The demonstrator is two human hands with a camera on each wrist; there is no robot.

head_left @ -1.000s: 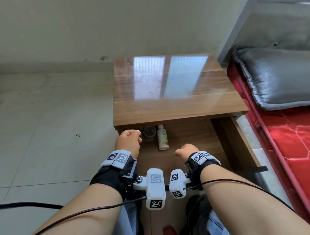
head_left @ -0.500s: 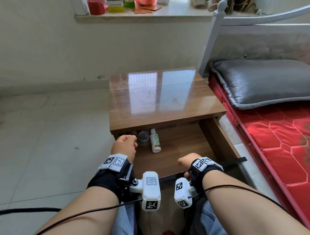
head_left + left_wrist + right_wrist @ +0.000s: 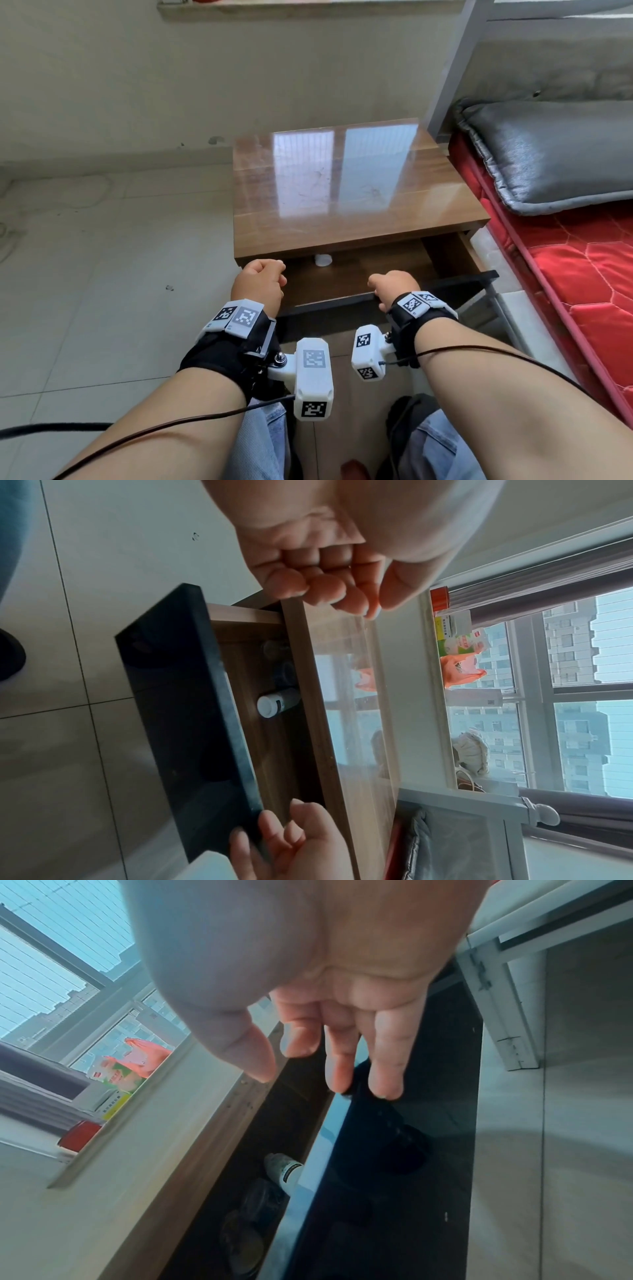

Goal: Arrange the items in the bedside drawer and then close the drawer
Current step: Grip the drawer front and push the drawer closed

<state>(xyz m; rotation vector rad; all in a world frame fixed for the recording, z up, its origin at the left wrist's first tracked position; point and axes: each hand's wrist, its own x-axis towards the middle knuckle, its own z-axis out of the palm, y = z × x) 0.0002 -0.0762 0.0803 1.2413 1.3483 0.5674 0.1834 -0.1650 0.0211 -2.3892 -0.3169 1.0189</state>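
The stiff drawer (image 3: 359, 274) should slide lightly if pushed at its black front (image 3: 394, 294), where the open right hand (image 3: 394, 286) presses; the left hand (image 3: 258, 284) is curled, holding nothing.

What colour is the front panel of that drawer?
Black. The drawer front shows best in the left wrist view, against the brown wooden inside.

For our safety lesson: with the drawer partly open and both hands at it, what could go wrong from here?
1. The left hand is curled at the tabletop edge, over the gap; the drawer front could pinch it.
2. The bottle lies on its side and might roll if the right hand pushes hard.
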